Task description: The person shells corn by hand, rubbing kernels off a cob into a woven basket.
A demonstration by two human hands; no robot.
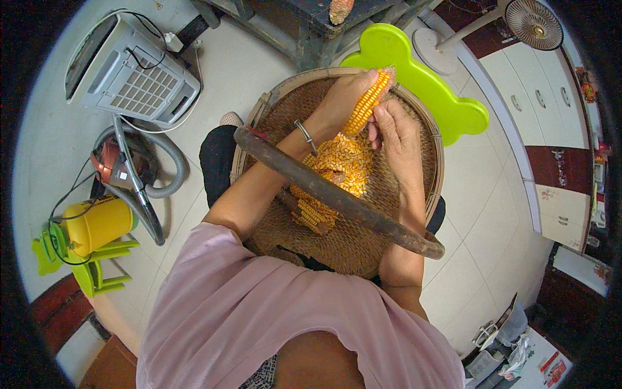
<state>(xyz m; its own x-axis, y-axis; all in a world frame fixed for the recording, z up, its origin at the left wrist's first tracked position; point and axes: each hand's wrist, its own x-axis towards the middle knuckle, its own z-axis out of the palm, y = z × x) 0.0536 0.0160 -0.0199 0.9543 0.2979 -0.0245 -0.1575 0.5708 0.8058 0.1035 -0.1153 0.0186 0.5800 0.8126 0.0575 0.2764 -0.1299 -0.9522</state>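
Note:
An ear of yellow corn is held at a slant over a round woven basket on my lap. My left hand is closed around its left side. At the ear's lower right side is my right hand, thumb and fingertips against the kernels; whether it grips the ear I cannot tell. Loose corn kernels lie heaped in the basket under the ear. More corn ears lie nearer to me, partly hidden by the dark curved basket handle. A metal bracelet circles my left wrist.
A dark wooden table stands ahead, a corn ear at its edge. Beyond the basket is a bright green plastic stool, beside a standing fan. At left are a grey appliance, a vacuum cleaner and a yellow tank.

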